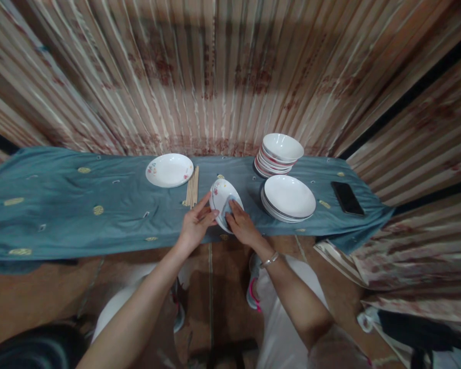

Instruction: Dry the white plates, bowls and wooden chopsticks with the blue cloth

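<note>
Head view: over the near side of the cloth-covered table (119, 215), I have the plate (223, 189) tilted directly between both hands, neither nearer, its apparent long axis running mostly fore-and-aft. The left hand (195, 221) pinches its left rim, thumb on the face; the right hand (242, 223), fingers bent, presses a grey cloth (226, 207) against its inside.

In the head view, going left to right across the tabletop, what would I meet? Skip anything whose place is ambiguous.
Flat plate → chopsticks → held plate → phone.
</note>
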A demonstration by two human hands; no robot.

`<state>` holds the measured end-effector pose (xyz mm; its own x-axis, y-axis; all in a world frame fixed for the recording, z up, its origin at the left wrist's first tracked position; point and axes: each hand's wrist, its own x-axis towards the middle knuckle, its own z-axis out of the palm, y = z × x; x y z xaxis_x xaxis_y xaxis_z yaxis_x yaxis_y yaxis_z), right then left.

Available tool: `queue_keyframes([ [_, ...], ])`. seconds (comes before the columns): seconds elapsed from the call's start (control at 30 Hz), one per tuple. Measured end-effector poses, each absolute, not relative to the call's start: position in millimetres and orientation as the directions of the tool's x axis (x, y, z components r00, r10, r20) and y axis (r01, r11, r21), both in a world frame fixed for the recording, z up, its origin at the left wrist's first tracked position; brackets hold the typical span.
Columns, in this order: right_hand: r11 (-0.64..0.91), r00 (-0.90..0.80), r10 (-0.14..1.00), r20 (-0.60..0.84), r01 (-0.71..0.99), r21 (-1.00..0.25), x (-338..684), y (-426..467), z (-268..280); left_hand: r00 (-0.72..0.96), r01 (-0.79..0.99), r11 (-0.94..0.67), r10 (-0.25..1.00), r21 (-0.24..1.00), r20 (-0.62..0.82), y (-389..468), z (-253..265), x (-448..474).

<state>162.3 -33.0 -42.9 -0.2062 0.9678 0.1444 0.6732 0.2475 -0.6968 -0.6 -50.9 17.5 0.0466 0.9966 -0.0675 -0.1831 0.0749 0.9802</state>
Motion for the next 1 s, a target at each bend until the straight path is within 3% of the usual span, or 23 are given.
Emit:
queue_keyframes([
  [0.33, 0.33, -0.299, 0.942, 0.15, 0.757, -0.564, 174, -53, -8, 0.054, -0.196, 0.079, 0.996, 0.978, -0.069, -50, 19, 0],
  [0.57, 0.431, -0.41, 0.893, 0.186, 0.657, -0.619, 176, -68, 15, 0.066, -0.203, 0.105, 0.993, 0.974, -0.093, -51, 23, 0],
  [0.77, 0.508, -0.437, 0.857, 0.271, 0.634, -0.584, 171, -70, 19, 0.065, -0.213, 0.116, 0.992, 0.97, -0.104, -49, 21, -3],
  [0.87, 0.504, -0.417, 0.862, 0.29, 0.633, -0.588, 174, -67, 22, 0.042, -0.138, 0.099, 0.995, 0.985, -0.094, -47, 17, -6],
  [1.0, 0.484, -0.384, 0.873, 0.302, 0.602, -0.635, 183, -61, 26, -0.064, 0.132, -0.032, 0.997, 0.991, 0.041, -43, 12, -14],
])
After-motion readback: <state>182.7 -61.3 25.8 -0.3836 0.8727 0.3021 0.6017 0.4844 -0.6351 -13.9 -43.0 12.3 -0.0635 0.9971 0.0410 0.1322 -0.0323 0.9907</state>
